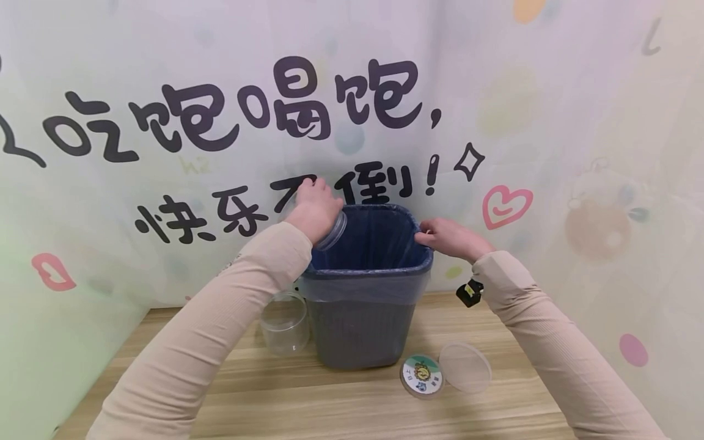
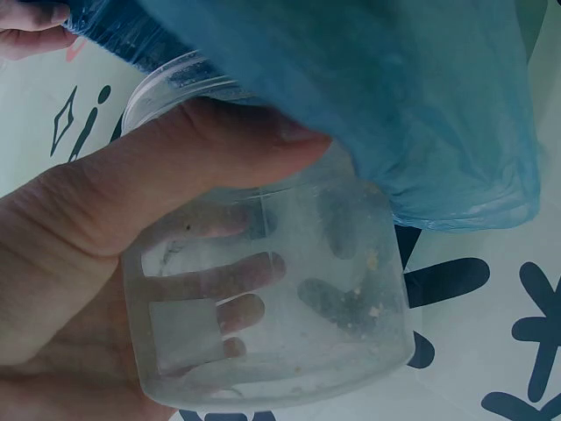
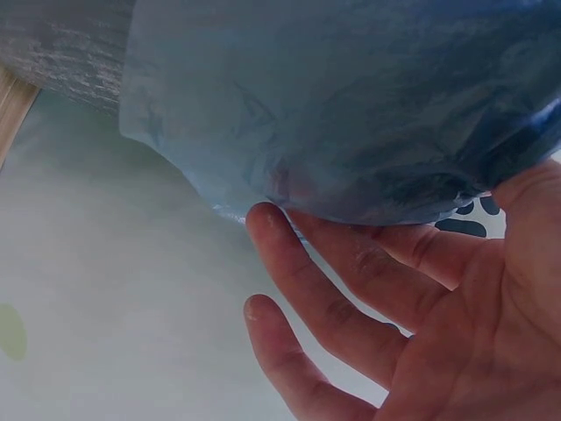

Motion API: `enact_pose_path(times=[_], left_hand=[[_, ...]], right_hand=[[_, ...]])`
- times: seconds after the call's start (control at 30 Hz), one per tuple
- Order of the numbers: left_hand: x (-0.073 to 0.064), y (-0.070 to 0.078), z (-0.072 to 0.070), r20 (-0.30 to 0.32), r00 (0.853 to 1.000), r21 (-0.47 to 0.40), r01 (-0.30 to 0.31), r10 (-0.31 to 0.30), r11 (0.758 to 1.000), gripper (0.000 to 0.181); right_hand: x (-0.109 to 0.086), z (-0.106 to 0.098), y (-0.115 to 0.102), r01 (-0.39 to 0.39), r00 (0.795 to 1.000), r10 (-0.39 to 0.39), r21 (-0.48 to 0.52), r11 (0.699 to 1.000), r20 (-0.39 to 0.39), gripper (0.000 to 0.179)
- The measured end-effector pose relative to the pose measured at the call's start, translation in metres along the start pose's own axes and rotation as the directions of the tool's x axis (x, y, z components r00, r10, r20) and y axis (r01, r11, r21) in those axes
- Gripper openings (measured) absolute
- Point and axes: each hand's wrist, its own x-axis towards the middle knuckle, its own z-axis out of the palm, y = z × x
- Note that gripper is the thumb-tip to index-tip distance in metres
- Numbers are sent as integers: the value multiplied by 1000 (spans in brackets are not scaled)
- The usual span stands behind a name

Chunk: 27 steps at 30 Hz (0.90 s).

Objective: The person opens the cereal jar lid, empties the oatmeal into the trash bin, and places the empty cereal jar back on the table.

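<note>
My left hand (image 1: 316,209) grips a clear plastic jar (image 2: 298,324) at the left rim of a grey trash can (image 1: 360,333). The jar is tipped with its mouth toward the can, and a few small crumbs cling inside its wall. A blue trash bag (image 1: 365,288) lines the can and folds down over its rim. On the opposite side, my right hand (image 1: 452,237) holds the rim, thumb over the edge. Its other fingers (image 3: 324,307) lie along the outside of the bag, some of them against it.
Another clear jar (image 1: 284,330) stands on the wooden table (image 1: 264,403), left of the can. In front to the right lie a round lid with a printed label (image 1: 421,374) and a clear lid (image 1: 465,368). A patterned wall cloth (image 1: 363,36) hangs close behind.
</note>
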Motion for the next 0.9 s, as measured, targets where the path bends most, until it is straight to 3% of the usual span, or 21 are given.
enact_pose_path(times=[0.17, 0.9], left_hand=[[1, 2, 1, -2, 1000, 4, 5, -5, 1000, 40], [9, 14, 1, 30, 998, 83, 51, -54, 995, 41]], right_hand=[[0, 0, -1, 6, 1000, -6, 3, 1000, 3, 21], [0, 1, 0, 17, 1000, -17, 7, 1000, -12, 19]])
